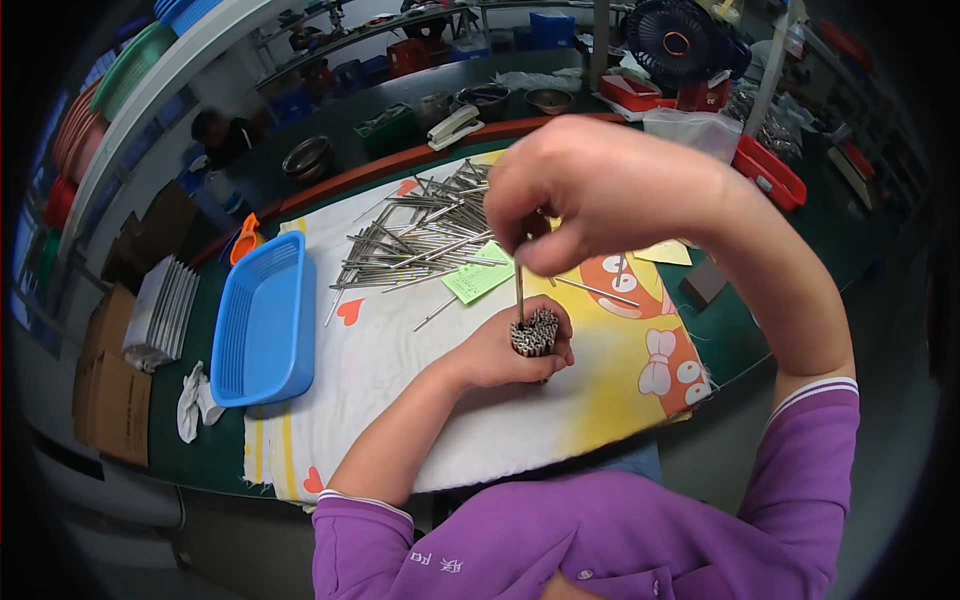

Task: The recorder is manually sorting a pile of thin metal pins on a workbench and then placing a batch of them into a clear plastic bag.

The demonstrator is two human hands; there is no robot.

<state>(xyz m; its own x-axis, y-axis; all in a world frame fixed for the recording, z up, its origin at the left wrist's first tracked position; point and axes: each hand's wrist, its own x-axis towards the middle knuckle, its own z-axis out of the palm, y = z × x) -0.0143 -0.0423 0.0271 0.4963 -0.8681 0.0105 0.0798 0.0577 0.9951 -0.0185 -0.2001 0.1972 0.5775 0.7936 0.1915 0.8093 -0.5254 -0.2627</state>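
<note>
My left hand (505, 352) grips an upright bundle of thin metal rods (535, 332), their ends showing at the top. Raised above it, my right hand (590, 190) pinches a single metal rod (519, 295) whose lower end touches the top of the bundle. Behind the hands a loose pile of the same metal rods (425, 240) lies spread on a white and yellow cartoon-print cloth (400, 380). A green paper slip (478, 277) lies beside the pile, and a few stray rods lie near it.
A blue plastic basket (262, 325) stands left of the cloth, with a white rag (192, 402) and a stack of white sheets (160, 312) beyond. Cardboard boxes (112, 390) sit far left. Red trays (770, 170), a black fan (675, 40), metal bowls and a stapler stand at the back.
</note>
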